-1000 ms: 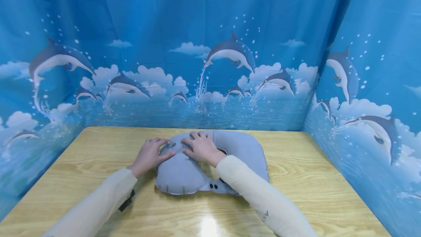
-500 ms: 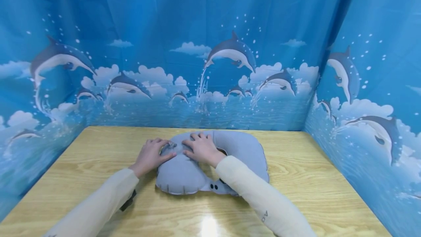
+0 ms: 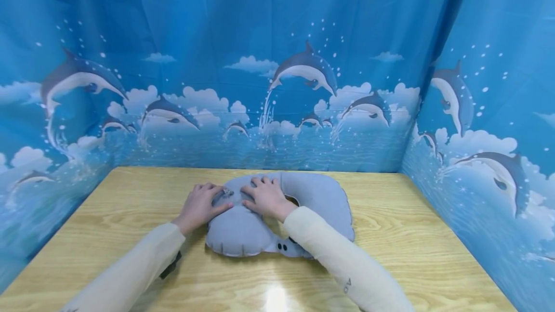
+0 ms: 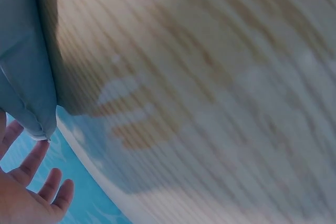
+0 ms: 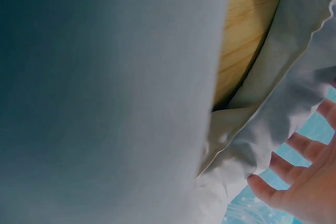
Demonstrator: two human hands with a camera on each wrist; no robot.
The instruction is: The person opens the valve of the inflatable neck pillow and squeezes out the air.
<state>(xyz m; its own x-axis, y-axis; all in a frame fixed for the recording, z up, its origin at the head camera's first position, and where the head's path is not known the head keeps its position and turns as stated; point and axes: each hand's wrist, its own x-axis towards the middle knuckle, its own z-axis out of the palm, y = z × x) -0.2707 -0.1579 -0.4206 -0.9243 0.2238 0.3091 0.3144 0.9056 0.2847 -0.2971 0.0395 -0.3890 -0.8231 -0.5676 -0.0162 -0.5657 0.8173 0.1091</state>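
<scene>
A grey inflatable neck pillow (image 3: 243,232), plump with puckered seams, lies on the wooden table. At its left side a small clear valve (image 3: 227,191) shows by my left index fingertip. My left hand (image 3: 200,207) rests against that side, thumb stretched over the top. The left wrist view has one of the fingers (image 4: 32,162) touching the pillow's end while others are spread loosely beside it. Farther right, my right hand (image 3: 266,199) lies over the pillow with spread fingers pressing its top. In the right wrist view the fingertips (image 5: 257,184) meet wrinkled grey fabric (image 5: 239,153).
The light wooden table (image 3: 403,254) extends around the pillow. Two black snaps (image 3: 282,246) sit on the pillow's front strap. A blue dolphin-print curtain (image 3: 243,85) borders the table's far edge and sides. A dark strap (image 3: 170,266) shows under the left sleeve.
My left hand has shifted very slightly right along the pillow's left side, its thumb a little farther over the top. My right hand has barely moved; the pillow stays in place.
</scene>
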